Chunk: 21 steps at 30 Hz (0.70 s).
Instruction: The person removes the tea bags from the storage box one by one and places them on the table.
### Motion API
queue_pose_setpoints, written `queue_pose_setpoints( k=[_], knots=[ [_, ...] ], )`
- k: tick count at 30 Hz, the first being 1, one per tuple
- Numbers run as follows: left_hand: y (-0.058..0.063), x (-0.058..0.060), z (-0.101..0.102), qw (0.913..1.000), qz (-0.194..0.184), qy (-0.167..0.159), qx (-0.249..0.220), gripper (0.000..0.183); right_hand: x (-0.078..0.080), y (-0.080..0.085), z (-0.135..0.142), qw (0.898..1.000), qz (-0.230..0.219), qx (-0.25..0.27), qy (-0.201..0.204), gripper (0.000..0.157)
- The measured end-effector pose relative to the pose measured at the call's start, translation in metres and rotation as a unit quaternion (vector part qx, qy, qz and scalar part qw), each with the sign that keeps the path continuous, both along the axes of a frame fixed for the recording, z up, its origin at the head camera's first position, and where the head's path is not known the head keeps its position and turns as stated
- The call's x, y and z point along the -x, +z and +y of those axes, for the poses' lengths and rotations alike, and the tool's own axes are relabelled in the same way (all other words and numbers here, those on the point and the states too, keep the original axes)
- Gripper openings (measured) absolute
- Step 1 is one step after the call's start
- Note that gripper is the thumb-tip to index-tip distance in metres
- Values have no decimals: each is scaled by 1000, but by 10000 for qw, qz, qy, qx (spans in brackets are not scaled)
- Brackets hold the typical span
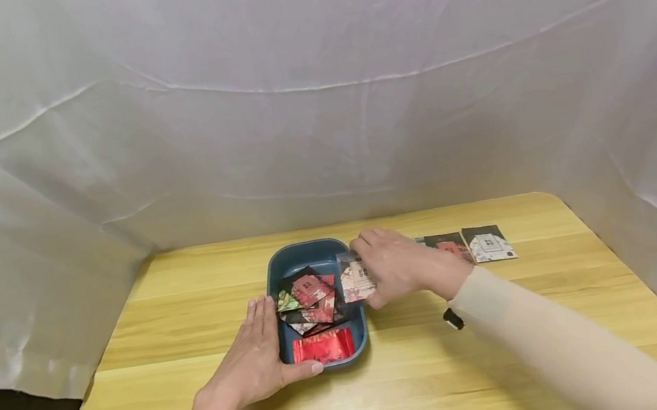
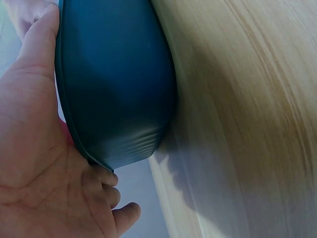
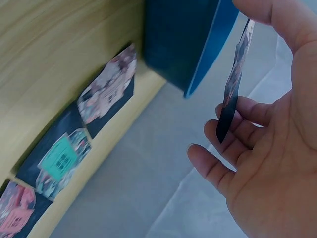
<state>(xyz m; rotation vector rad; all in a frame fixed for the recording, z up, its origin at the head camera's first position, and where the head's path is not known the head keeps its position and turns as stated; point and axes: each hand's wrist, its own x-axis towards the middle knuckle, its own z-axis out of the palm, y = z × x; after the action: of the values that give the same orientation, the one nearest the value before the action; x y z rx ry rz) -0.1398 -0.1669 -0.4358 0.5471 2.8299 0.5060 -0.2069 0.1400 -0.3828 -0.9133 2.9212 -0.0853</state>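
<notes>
A dark blue tub (image 1: 303, 249) holds a loose pile of small square sachets (image 1: 310, 298), with a shiny red packet (image 1: 325, 347) at its near end. My left hand (image 1: 250, 363) rests against the tub's near left corner, fingers straight along the side and thumb over the front rim. Over the right rim, my right hand (image 1: 396, 262) pinches a thin sachet with a pale pink print (image 1: 357, 281). The right wrist view shows this held sachet (image 3: 233, 87) nearly edge-on between thumb and fingers.
A row of sachets lies right of the tub: a pale pink one (image 3: 110, 89), a teal-labelled one (image 3: 60, 158), a red-labelled one (image 1: 449, 248) and a white-and-black one (image 1: 489, 243). Grey fabric (image 1: 318, 129) hangs behind the wooden table (image 1: 442, 385).
</notes>
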Motion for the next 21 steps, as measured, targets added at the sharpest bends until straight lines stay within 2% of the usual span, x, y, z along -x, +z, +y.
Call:
queue_pose_setpoints(
  k=[12,21],
  knots=[
    [-2,0,-2,10000,51,-6,67,144,-6,-6,41,9996,39,77,-275,100],
    [-1,1,-4,10000,64,-21,58,144,-8,-13,82,9971,-136,1,-753,103]
  ],
)
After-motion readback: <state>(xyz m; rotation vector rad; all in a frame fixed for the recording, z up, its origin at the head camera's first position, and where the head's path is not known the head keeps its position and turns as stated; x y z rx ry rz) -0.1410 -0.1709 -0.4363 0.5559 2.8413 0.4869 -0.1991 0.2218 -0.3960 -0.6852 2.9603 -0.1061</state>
